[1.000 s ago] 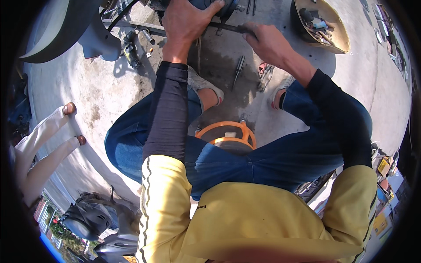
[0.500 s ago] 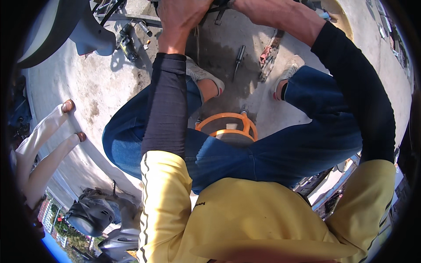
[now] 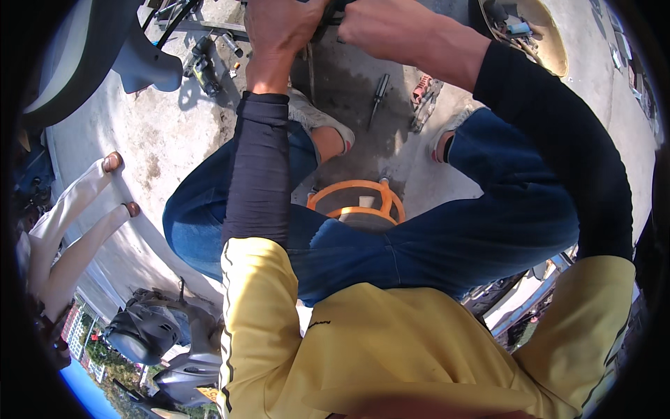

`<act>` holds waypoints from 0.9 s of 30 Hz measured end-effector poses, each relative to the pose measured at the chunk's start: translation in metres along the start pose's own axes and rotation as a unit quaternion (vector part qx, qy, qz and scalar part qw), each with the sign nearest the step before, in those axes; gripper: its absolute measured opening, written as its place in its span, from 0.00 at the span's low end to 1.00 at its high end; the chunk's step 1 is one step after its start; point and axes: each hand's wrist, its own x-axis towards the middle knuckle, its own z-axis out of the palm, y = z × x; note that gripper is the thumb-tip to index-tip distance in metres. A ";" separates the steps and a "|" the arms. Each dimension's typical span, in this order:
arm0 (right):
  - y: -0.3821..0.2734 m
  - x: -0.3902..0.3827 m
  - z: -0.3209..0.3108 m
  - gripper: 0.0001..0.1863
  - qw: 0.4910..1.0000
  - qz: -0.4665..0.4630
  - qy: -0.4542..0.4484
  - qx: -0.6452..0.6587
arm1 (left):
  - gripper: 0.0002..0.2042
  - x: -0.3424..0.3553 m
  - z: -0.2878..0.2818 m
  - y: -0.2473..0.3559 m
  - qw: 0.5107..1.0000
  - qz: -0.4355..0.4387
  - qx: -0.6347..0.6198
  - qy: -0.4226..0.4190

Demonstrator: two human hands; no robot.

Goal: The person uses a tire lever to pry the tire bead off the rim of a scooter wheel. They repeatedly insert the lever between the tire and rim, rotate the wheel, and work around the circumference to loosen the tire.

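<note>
At the top edge my left hand (image 3: 283,31) is closed around a dark part, its fingers mostly hidden. Beside it my right hand (image 3: 373,29) is curled into a fist with its knuckles close to the same dark part. What each grips is cut off by the picture's edge. Below them a screwdriver (image 3: 379,98) with a dark handle lies on the concrete. Right of it is a rusty reddish and grey metal piece (image 3: 424,101). A green and black power tool (image 3: 202,70) lies to the left, near a short metal cylinder (image 3: 232,45).
An orange-framed round stool (image 3: 356,188) is between my legs. A tan tray (image 3: 551,42) with tools and a blue item stands at upper right. Large grey vehicle panels (image 3: 98,56) hang at upper left. Another person's legs (image 3: 77,223) and parked scooters (image 3: 153,328) are at left.
My right hand has moved left, nearer my left hand, and its closed fist now shows. More of the tan tray is uncovered. The other person's legs have barely shifted.
</note>
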 end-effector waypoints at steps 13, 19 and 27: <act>0.048 0.004 -0.001 0.10 0.999 -0.036 0.031 -0.011 | 0.43 0.001 0.010 -0.005 0.999 0.004 0.024 0.037; -0.001 -0.003 0.008 0.06 0.999 0.036 0.032 -0.010 | 0.51 0.002 0.015 -0.038 0.997 0.042 0.047 0.035; 0.018 -0.007 0.009 0.06 0.998 0.034 0.054 -0.011 | 0.45 0.005 0.014 -0.012 0.999 0.031 0.010 0.027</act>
